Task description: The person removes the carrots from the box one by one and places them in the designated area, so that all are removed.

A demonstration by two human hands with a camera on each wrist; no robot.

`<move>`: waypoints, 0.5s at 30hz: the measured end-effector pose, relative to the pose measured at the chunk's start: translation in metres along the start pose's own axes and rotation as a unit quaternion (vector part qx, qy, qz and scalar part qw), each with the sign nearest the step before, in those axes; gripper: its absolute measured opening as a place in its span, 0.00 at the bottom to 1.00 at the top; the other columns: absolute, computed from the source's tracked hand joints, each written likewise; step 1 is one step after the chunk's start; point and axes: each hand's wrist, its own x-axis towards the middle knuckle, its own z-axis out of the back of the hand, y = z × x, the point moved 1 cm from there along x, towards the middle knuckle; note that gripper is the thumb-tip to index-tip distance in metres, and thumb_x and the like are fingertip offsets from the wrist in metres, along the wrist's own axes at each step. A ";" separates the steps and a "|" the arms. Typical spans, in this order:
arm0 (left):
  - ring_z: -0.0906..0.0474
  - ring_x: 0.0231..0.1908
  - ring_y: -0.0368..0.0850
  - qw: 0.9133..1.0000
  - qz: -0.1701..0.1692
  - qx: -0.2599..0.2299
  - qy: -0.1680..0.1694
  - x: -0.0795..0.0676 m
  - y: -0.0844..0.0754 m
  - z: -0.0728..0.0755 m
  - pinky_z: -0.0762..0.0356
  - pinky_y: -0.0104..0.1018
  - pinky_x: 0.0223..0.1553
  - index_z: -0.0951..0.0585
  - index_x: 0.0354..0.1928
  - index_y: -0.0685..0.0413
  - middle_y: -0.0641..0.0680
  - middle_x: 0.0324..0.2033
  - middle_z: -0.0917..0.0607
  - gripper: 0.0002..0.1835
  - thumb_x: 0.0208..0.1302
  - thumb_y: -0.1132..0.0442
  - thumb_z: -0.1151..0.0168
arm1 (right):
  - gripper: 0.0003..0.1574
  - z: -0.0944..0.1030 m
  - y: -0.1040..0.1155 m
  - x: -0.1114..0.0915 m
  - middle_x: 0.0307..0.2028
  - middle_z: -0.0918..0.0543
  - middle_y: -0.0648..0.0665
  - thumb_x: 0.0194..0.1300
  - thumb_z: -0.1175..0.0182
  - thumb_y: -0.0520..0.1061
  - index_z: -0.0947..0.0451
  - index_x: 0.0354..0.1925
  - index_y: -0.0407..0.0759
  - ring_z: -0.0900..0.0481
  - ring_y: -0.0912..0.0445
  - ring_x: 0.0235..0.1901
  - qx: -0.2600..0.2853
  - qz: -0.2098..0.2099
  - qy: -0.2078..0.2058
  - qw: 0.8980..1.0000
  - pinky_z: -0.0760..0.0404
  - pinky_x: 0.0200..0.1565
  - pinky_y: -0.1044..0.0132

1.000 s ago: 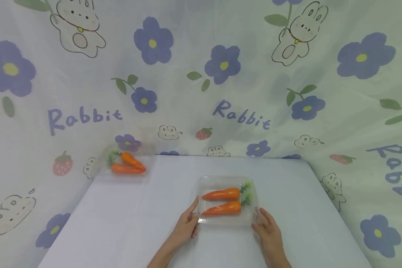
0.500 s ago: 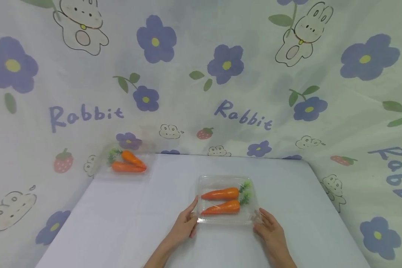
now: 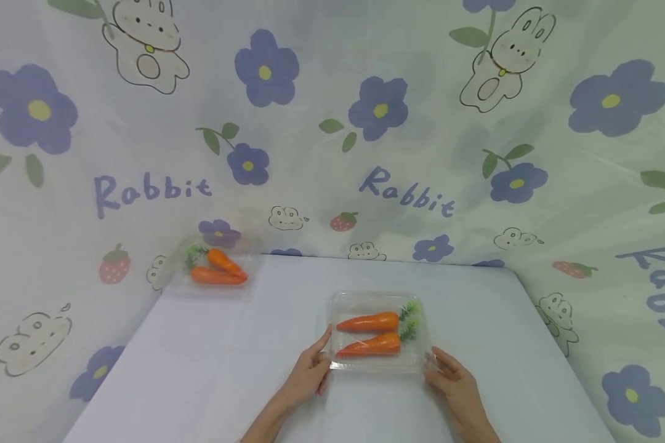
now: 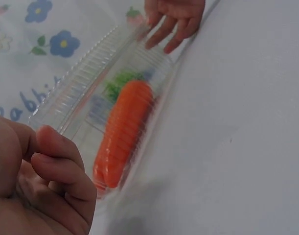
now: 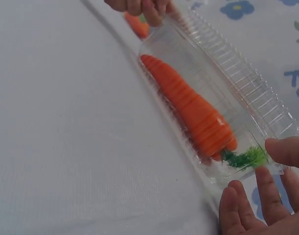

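Observation:
A clear plastic clamshell box [image 3: 374, 369] with ribbed walls sits on the white table in front of me. Inside it, two orange carrots [image 3: 370, 322] lie side by side, their green leafy tops toward the right. My left hand [image 3: 309, 374] holds the box's near left corner, its fingers curled at the rim in the left wrist view. At the near right corner, my right hand [image 3: 455, 384] pinches the rim; the right wrist view shows the thumb [image 5: 286, 152] on one side and fingertips [image 5: 264, 178] on the other.
Toward the far left corner of the white table [image 3: 227, 363] stands a second clear plastic box [image 3: 172, 286] holding two carrots [image 3: 218, 276]. Behind and at both sides hangs a curtain [image 3: 310, 74] printed with rabbits and purple flowers.
The hands and the box hold nearly the same place, while the head view shifts slightly. The right hand's fingers have moved a little at the corner.

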 end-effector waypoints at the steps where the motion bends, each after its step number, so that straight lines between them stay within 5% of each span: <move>1: 0.33 0.10 0.38 1.000 0.002 -0.002 0.000 0.000 0.000 0.000 0.32 0.26 0.13 0.48 0.76 0.51 0.49 0.17 0.30 0.35 0.70 0.74 0.54 | 0.42 0.000 -0.001 0.001 0.66 0.34 0.34 0.60 0.33 0.36 0.38 0.69 0.36 0.26 0.54 0.54 0.005 -0.004 0.001 1.000 0.21 0.49 0.65; 15: 0.31 0.10 0.40 1.000 0.018 -0.012 -0.001 -0.004 -0.003 0.000 0.33 0.27 0.12 0.49 0.76 0.51 0.49 0.16 0.31 0.34 0.71 0.73 0.55 | 0.35 -0.003 -0.012 0.000 0.56 0.23 0.34 0.65 0.37 0.38 0.35 0.67 0.35 0.18 0.50 0.44 -0.015 0.015 -0.004 1.000 0.17 0.40 0.57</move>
